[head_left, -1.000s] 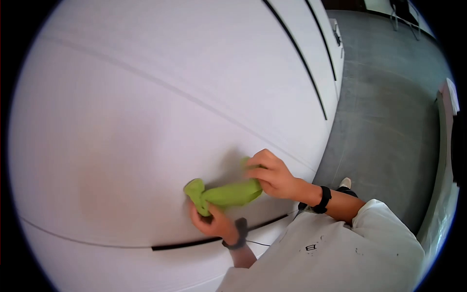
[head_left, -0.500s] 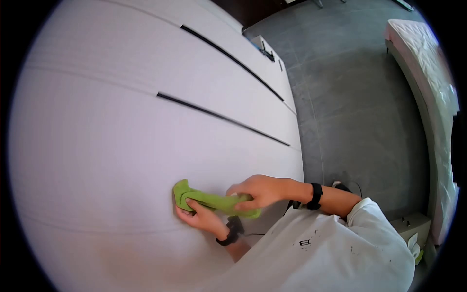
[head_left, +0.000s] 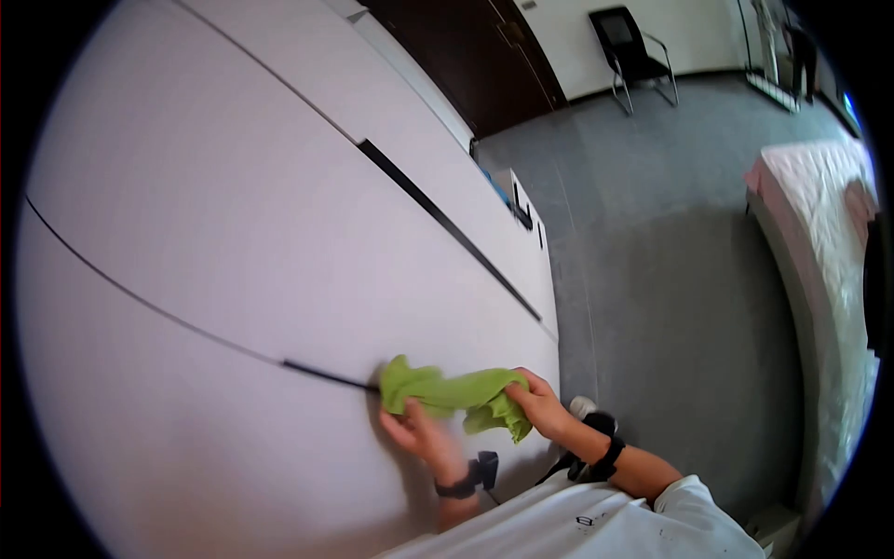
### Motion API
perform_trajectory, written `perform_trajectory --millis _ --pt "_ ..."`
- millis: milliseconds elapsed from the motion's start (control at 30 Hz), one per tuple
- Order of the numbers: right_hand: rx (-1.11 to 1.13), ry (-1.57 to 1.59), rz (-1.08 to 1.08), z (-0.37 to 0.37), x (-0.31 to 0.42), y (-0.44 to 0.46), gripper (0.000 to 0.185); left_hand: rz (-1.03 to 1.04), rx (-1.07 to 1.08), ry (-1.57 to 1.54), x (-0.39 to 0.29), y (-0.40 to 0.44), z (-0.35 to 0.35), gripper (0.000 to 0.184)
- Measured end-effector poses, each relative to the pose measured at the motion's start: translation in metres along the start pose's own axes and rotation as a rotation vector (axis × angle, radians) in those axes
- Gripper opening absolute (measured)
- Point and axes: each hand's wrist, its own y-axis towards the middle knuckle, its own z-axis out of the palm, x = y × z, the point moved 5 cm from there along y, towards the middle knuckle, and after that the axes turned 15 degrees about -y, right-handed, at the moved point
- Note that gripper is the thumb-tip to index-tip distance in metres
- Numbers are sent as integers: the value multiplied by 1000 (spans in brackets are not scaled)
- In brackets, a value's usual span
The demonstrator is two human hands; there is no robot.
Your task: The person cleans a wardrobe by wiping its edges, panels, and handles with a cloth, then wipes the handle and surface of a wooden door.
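Green cloth (head_left: 464,388): in hand, rumpled, not spread flat
Left hand (head_left: 424,438): half-open, cloth's 7 o'clock, grip unclear
Right hand (head_left: 542,408): pinching 3 o'clock end
Cabinet front (head_left: 251,252): done/left unclear

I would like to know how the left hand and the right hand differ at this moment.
The left hand is at the picture-left part of the green cloth; the right hand is at its picture-right end.
The left hand looks open, its hold unclear; the right hand pinches the cloth.
The left hand looks blurred; the right hand is sharper.
Both are bare, with a black band at each wrist.
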Motion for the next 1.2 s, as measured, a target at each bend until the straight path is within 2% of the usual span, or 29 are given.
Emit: perform_trajectory --millis 67,100,200,267,367,467,533,567,600,667,733,800,900,933,1000,1100,1133,1200 --pt "-310 375 30 -39 7 41 25 76 139 132 36 10 19 36" --pt "-405 411 89 -52 19 57 27 8 145 101 54 16 28 37" --pt "-386 537 0 -86 64 106 36 -139 140 -2 85 32 62 38" --pt "-343 501 -97 -97 104 131 35 -201 165 -45 99 47 77 41" --pt "-341 371 -133 -111 137 168 33 -148 176 -21 116 77 93 46" --pt "-361 339 -141 -122 153 213 32 -169 160 20 129 116 118 40" --pt "-459 273 -277 -137 163 243 33 -172 354 120 156 134 131 32" --pt "-425 271 -261 -141 167 263 33 -173 266 85 166 144 143 22" --pt "-427 248 -323 -146 175 282 33 -157 231 100 174 155 148 22" --pt "-382 239 -371 -152 189 324 34 -440 310 185 206 168 163 18" --pt "-384 221 -467 -161 206 356 34 -397 289 222 224 182 179 18" --pt "-285 156 -476 -167 213 390 36 -432 326 150 244 195 201 27" --pt "-188 -161 -608 -176 219 437 39 -349 164 179 268 214 221 25" --pt "-91 -142 -623 -173 220 452 39 -311 104 214 276 222 224 26" --pt "148 -358 -828 -158 226 468 45 -205 -37 195 292 227 229 25" --pt "385 -369 -937 -142 228 478 49 -70 -237 170 309 216 243 21" --pt "469 -332 -945 -138 230 478 49 -36 -296 158 312 212 246 22" --pt "654 -273 -678 -133 223 479 52 6 -413 226 320 204 246 23"
